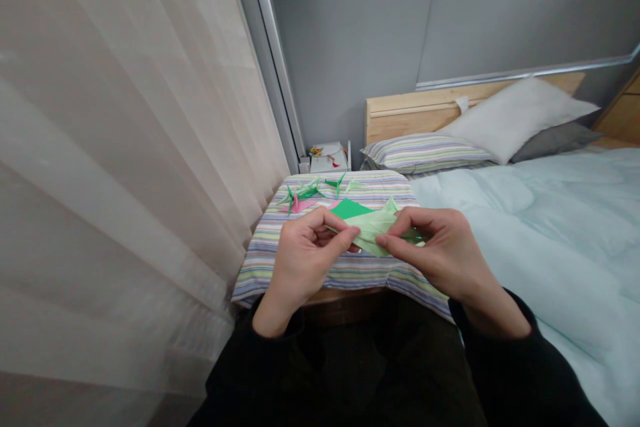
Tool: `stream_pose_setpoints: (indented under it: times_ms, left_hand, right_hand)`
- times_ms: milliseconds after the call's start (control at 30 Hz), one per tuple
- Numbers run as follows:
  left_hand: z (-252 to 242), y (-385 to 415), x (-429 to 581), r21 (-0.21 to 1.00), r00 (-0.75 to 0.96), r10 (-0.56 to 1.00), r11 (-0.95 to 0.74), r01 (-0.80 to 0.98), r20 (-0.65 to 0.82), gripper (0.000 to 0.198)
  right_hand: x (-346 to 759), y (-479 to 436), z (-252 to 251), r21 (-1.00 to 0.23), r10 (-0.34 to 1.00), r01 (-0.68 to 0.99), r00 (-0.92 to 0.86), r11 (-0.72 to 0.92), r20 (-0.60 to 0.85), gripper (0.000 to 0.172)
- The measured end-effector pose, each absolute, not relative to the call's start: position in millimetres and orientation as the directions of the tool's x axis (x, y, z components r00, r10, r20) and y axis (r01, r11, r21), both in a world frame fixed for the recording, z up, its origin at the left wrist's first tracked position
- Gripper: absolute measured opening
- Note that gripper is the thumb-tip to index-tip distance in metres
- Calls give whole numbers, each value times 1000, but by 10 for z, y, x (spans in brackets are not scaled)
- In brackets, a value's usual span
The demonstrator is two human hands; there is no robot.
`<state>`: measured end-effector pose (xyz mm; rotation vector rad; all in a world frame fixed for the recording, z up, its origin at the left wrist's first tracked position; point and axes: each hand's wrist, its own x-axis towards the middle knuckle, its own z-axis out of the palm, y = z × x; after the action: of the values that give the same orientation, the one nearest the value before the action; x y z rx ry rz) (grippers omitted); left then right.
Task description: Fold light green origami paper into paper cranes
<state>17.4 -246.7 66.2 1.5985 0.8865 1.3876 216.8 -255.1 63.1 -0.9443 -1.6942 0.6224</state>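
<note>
A light green sheet of folding paper (pixel 369 228), creased and partly folded, is held above the table between my two hands. My left hand (pixel 313 243) pinches its left end between thumb and forefinger. At the right part of the sheet, my right hand (pixel 433 240) pinches it with thumb and fingertips. Behind the held paper lies a darker green sheet (pixel 351 208) on the striped cloth (pixel 320 273). Farther back are several folded paper pieces, among them a dark green one (pixel 336 183) and a pink one (pixel 296 204).
The cloth-covered table stands between a pale curtain (pixel 150 113) on the left and a bed with a light blue quilt (pixel 540 227) on the right. Pillows (pixel 520 113) lean by the wooden headboard (pixel 400 119). A small white cabinet (pixel 329 155) stands behind the table.
</note>
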Motion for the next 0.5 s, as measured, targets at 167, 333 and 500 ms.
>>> stream_pose_setpoints:
  times_ms: [167,333,500]
  left_hand:
    - [674,-2459,197,896,83,893,-444,-4,443,22]
    - [649,-2469,326,879,-131,878,-471,-71,460,38]
    - [490,-2442,505,894,-88,930,-367,-256,357,34]
  right_hand:
    - [2151,-2544,620,-826,848,193,-124,530,515,21]
    - [2049,-2549,583,-864,869,115,-131,491,476,19]
    - [1909,-2557,471,-919,919,7,-29,394,394,23]
